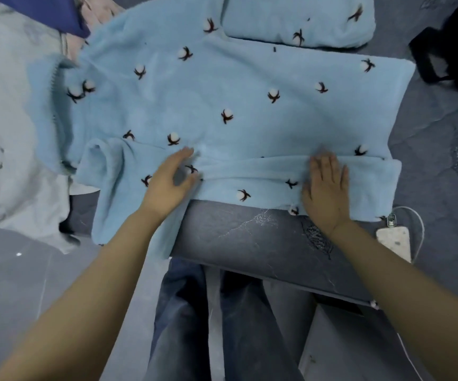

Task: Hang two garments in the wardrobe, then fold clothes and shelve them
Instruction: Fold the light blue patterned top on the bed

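Blue fleece top (222, 105) w/ cotton-flower print spread flat on grey bed (250, 232); left hand (167, 182) & right hand (325, 188) lie flat on its folded near edge; folded matching piece (299, 17) beyond; phone (394, 242) at right.

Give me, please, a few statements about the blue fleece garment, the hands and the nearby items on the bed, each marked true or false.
1. Both hands lie flat on the light blue fleece garment. True: the left hand and the right hand press on its near folded edge.
2. The garment is plain. False: it bears small white and dark cotton-boll motifs.
3. A phone with a white cable lies right of the right hand. True.
4. A folded matching blue piece lies beyond the garment. True.
5. The right hand grips a hanger. False: it holds nothing.
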